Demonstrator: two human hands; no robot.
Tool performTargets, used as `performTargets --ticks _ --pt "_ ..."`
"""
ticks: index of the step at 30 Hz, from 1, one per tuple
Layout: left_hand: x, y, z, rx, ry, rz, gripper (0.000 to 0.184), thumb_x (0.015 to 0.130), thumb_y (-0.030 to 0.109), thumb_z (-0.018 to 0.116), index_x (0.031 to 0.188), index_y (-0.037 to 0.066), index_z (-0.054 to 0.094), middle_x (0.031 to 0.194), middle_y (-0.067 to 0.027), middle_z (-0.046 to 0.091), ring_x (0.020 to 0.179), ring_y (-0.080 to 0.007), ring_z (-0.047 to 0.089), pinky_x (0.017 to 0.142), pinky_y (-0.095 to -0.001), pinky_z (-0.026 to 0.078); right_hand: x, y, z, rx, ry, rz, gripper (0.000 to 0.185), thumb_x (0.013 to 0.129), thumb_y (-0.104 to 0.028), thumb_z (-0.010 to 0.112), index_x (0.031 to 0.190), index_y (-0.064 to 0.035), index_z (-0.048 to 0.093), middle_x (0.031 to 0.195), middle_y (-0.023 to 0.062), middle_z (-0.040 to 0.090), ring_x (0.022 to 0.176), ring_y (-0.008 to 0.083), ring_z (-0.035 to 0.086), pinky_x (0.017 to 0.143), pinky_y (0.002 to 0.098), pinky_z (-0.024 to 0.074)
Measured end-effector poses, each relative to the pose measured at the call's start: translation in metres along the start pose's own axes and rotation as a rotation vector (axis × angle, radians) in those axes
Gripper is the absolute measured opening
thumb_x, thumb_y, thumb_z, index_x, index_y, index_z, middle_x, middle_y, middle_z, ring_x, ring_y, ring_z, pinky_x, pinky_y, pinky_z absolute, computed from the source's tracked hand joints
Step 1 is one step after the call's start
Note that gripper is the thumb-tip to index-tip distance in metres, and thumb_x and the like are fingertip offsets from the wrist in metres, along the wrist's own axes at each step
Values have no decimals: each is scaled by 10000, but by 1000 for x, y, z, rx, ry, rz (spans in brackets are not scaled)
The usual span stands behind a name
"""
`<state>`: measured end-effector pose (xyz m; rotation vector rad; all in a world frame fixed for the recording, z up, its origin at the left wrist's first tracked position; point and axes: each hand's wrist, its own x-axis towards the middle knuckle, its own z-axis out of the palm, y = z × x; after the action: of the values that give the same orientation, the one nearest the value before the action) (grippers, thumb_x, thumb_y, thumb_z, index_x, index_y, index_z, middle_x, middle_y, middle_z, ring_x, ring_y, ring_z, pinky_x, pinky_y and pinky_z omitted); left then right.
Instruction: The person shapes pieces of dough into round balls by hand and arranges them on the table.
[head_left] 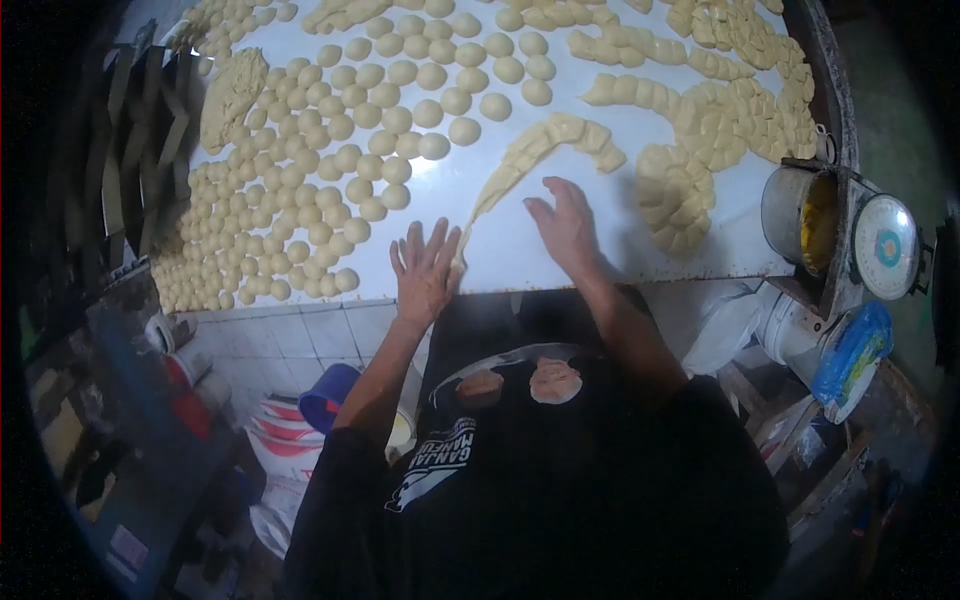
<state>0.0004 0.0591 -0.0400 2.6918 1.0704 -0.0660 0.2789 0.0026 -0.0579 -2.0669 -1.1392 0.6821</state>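
Observation:
A long strip of pale dough [540, 140] curves across the table, thick and cut into joined pieces at its far end. It narrows to a thin tail toward me. My left hand [425, 272] is open at the table's near edge, its fingers spread beside that tail; the thumb side appears to touch it. To the right of the strip is my right hand [566, 225], open with thumb and fingers apart and nothing in it. Many round dough balls [345, 158] lie in rows left of my hands. A cluster of cut dough pieces [675, 200] lies to the right.
The white tabletop [440, 190] ends at a worn near edge. A larger dough lump [232, 98] lies at the left. At the right stand a metal pot [783, 215] with something yellow inside and a round dial scale [886, 246]. Below are a blue container [328, 397] and sacks [285, 440].

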Motion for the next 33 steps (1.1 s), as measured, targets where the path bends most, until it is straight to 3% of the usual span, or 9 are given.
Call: performTargets --ticks 4,7,12,16,18,22,29,31,33 --pt "18 -25 -38 11 -43 -45 794 1012 281 672 1702 99 323 1708 -220 391 1565 -401 398 1280 -491 312 7 -28 46 -71 63 -78 688 935 -198 810 1490 72 505 1548 257 522 1399 464 487 1182 518 413" --pt "80 -38 -47 -703 98 245 662 1084 281 596 1671 62 384 1696 -220 417 1551 -410 417 1279 -495 318 20 -38 71 -194 211 -131 662 927 -145 792 1479 88 511 1555 250 515 1393 462 489 1177 510 421" --pt "206 -13 -37 -1023 -202 268 587 1160 381 432 1624 22 448 1662 -208 476 1512 -407 474 1262 -444 363 47 -34 74 -174 38 -85 376 944 -111 704 1280 51 660 1363 266 642 1300 443 564 1095 493 478" --pt "232 -15 8 -566 -282 496 684 1148 522 404 1604 16 465 1669 -209 462 1539 -395 439 1267 -473 365 -7 -32 38 -10 -371 35 219 951 -204 723 1067 -17 722 1040 224 714 1038 444 686 939 503 545" --pt "225 -18 27 -265 127 677 662 1111 482 506 1543 -20 498 1573 -225 551 1416 -422 551 1171 -518 449 -57 -27 7 56 -483 -9 234 945 -233 749 1070 -40 713 1012 210 715 986 428 700 912 498 555" --pt "181 -10 3 -495 292 426 582 1037 365 679 1473 -7 580 1522 -200 597 1411 -377 557 1164 -514 448 -137 40 26 -140 -171 -36 251 942 -231 760 1078 -33 685 1098 204 692 1057 414 679 949 521 546" --pt "14 -70 49 -449 33 558 374 979 166 734 1327 53 654 1260 -171 685 1192 -393 633 1039 -504 496 -80 12 31 -242 -235 -480 201 924 -108 709 1083 4 663 1148 204 663 1107 425 643 1050 518 500" --pt "-1 -91 54 -571 119 303 309 963 126 745 1249 50 658 1244 -154 677 1191 -374 634 1013 -482 510 -91 54 8 -244 59 -37 170 934 -74 678 1089 -5 669 1170 201 670 1145 416 639 1059 519 504" --pt "-25 -122 43 -416 -40 258 315 978 231 757 1226 62 661 1323 -131 654 1241 -349 615 1037 -496 483 -98 106 -25 -366 -4 -67 169 931 -64 672 1096 -28 680 1188 195 679 1175 410 637 1076 523 501"
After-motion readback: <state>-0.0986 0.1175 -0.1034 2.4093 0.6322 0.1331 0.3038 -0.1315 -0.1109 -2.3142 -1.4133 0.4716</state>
